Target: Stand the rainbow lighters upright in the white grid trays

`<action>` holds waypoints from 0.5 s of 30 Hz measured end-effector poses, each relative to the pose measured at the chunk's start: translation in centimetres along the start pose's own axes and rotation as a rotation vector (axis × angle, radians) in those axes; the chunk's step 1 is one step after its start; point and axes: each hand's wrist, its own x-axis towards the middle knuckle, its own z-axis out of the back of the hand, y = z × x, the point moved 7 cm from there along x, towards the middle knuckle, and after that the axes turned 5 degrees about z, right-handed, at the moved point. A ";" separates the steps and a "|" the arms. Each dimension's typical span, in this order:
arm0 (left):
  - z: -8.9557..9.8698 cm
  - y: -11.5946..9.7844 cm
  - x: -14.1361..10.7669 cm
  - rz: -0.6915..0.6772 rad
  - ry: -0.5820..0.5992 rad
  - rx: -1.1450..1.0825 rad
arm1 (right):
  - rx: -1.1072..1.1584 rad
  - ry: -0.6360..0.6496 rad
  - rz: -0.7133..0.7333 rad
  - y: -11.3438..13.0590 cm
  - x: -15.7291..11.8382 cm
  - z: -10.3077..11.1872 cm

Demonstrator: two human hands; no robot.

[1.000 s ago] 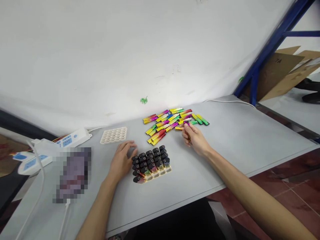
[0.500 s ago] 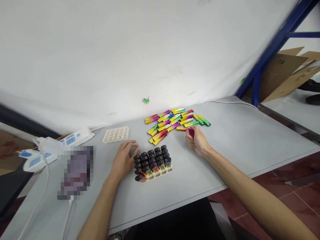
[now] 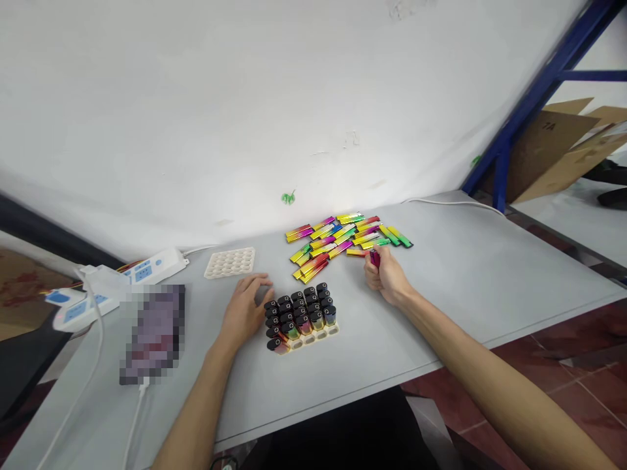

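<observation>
My right hand point(image 3: 385, 277) is closed around a dark magenta vape pen point(image 3: 375, 257), most of it hidden by the fingers. It is just in front of a pile of shiny, two-tone vape pens point(image 3: 323, 245), flat and gradient-coloured in yellow, red, magenta and green. To the left, my left hand point(image 3: 246, 307) rests on the table, fingers loosely apart and holding nothing. Its thumb side is beside a cream tray point(image 3: 322, 335) of upright vape pens with black ends point(image 3: 300, 311). Several slots along the tray's front row are bare.
A second cream tray point(image 3: 230, 262) with bare slots lies behind my left hand. Further left are white power strips point(image 3: 155, 264), a blurred-out device point(image 3: 155, 333) and a white cable point(image 3: 134, 418). The wall point(image 3: 294, 117) bounds the back, and a blue metal frame point(image 3: 502, 156) stands at right.
The whole view has shifted slightly. Both hands keep nearly the same places, and the right still grips the magenta vape pen.
</observation>
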 end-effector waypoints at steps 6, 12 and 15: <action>0.1 -0.1 0.0 0.019 0.008 0.005 | 0.010 -0.017 0.008 0.1 0.0 0.1; 0.1 -0.2 0.1 0.021 0.011 -0.006 | -0.061 0.023 0.118 0.2 0.0 -0.1; 0.1 -0.3 0.1 0.012 0.012 -0.008 | -0.253 0.070 0.326 2.1 -1.7 -0.4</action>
